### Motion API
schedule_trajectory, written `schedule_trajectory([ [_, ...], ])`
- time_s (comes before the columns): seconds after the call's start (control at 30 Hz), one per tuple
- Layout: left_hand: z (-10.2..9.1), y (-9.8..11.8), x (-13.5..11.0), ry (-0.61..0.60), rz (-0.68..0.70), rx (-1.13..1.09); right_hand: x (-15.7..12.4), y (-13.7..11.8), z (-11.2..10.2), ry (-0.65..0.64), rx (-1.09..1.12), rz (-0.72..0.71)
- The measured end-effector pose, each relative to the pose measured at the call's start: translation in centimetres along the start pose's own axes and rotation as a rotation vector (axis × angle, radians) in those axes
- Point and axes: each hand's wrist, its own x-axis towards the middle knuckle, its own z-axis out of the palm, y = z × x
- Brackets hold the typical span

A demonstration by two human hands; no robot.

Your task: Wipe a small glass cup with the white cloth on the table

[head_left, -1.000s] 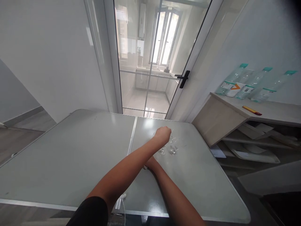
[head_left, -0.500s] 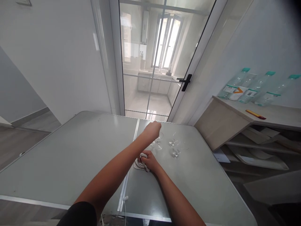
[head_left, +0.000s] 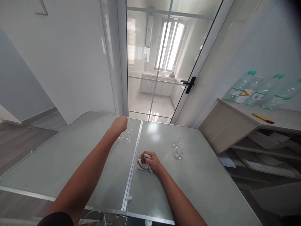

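At the far side of the table's left half, my left hand (head_left: 119,124) is closed round the upper part of clear drinking glasses (head_left: 125,136). These are see-through, so their number and how far they stand off the tabletop are hard to tell. My right hand (head_left: 151,160) grips a crumpled white and grey cloth (head_left: 146,167) and rests with it on the right half of the table. Farther right, clear glasses (head_left: 179,155) with shiny bases stand on the tabletop, their outlines faint.
A metal-edged seam (head_left: 134,153) splits the grey table (head_left: 207,179). White earphones (head_left: 129,198) lie by its front edge. On the wooden shelf unit (head_left: 231,125) at right stand several plastic bottles (head_left: 256,95) and a yellow-red stick (head_left: 262,118). Beyond is a glass door (head_left: 155,78).
My left hand has moved left across the seam, and clear glasses came along with it. The right hand stays on the cloth at about the same spot. The view has shifted slightly.
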Motion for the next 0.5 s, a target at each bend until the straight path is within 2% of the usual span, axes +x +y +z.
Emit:
schedule_trajectory([
  [0.1,0.4,-2.0,0.1,-0.010,-0.051,0.019,0.1,0.3,0.0,-0.005,0.001,0.001],
  [0.23,1.3,-3.5,0.3,-0.029,-0.082,0.037,0.1,0.4,0.0,-0.005,0.007,-0.001],
  [0.5,2.5,-4.3,0.8,-0.051,-0.081,0.038,0.0,-0.1,0.1,-0.004,0.014,0.001],
])
